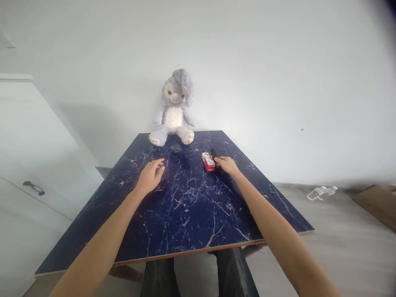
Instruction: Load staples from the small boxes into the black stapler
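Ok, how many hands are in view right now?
2: the left hand, toward the left side of the table; the right hand, on the dark object beside the red-and-white box.

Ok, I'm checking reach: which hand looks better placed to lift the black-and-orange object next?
Likely the right hand: its fingers are on the black-and-orange object, beside the red-and-white box. The left hand looks empty and farther off, left of the box.

Seated plush toy [173, 117], white cabinet [34, 156], brown cardboard [378, 204]
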Motion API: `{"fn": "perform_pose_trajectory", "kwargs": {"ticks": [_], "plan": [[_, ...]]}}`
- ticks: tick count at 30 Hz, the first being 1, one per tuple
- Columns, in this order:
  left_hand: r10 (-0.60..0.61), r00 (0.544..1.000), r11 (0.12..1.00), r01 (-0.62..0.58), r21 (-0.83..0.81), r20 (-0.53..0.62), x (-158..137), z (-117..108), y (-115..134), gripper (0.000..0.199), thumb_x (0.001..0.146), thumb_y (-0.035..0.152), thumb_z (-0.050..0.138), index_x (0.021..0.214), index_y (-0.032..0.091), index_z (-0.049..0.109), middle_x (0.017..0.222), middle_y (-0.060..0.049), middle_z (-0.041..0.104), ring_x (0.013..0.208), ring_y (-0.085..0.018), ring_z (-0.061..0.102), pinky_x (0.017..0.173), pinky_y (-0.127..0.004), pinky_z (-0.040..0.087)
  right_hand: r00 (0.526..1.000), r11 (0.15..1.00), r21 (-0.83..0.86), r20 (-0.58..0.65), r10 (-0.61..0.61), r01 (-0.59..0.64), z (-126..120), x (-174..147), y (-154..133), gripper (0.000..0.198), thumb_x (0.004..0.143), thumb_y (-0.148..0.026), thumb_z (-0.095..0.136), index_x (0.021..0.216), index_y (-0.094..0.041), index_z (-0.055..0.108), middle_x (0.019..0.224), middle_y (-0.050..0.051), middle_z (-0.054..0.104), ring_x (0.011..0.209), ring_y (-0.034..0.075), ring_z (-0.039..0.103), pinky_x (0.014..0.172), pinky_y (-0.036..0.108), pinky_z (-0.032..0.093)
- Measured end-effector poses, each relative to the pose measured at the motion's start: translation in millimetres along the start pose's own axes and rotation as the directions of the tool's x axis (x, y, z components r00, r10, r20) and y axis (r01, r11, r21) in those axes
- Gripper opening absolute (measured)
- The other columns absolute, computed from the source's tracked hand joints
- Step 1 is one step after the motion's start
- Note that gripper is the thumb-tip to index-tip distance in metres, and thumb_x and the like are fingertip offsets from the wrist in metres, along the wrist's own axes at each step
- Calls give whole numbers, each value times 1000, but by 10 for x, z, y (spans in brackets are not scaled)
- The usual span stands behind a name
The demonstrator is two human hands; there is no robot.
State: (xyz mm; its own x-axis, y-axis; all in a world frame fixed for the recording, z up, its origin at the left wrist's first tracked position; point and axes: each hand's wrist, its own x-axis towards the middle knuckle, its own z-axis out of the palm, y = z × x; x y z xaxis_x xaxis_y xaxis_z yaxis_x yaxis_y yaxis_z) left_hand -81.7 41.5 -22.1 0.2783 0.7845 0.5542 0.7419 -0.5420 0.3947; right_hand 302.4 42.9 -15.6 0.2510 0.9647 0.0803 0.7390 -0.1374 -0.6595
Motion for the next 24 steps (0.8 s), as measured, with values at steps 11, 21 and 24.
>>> {"fn": "perform_pose_trajectory", "kwargs": {"ticks": [11, 21, 24], "plan": [[-531, 846, 842, 518, -153, -55, -34, -33, -206, 47, 100, 42, 33, 132, 16, 57, 126, -15, 67, 120, -30, 61, 105, -45, 44, 980, 970, 201, 116, -162, 136, 1540, -544, -1679, 45, 86, -62, 57, 98, -21, 70, 102, 9, 75, 97, 26, 69, 83, 32, 50], [-522, 845, 789, 530, -310, 117, -70, -430, -759, 61, 79, 47, 68, 134, 23, 60, 130, -10, 67, 115, -29, 65, 103, -41, 48, 917, 896, 243, 57, -394, 370, 1967, -220, -1853, 56, 87, -14, 48, 143, -16, 44, 135, 10, 63, 123, 24, 59, 107, 34, 42], [-433, 861, 808, 502, -308, 267, -93, -478, -758, 70, 74, 50, 75, 137, 24, 59, 131, -9, 67, 115, -31, 65, 102, -42, 49, 869, 864, 209, 95, -485, 459, 1962, -132, -1783, 61, 81, -9, 49, 141, -17, 46, 126, 9, 68, 120, 24, 60, 105, 34, 44]]}}
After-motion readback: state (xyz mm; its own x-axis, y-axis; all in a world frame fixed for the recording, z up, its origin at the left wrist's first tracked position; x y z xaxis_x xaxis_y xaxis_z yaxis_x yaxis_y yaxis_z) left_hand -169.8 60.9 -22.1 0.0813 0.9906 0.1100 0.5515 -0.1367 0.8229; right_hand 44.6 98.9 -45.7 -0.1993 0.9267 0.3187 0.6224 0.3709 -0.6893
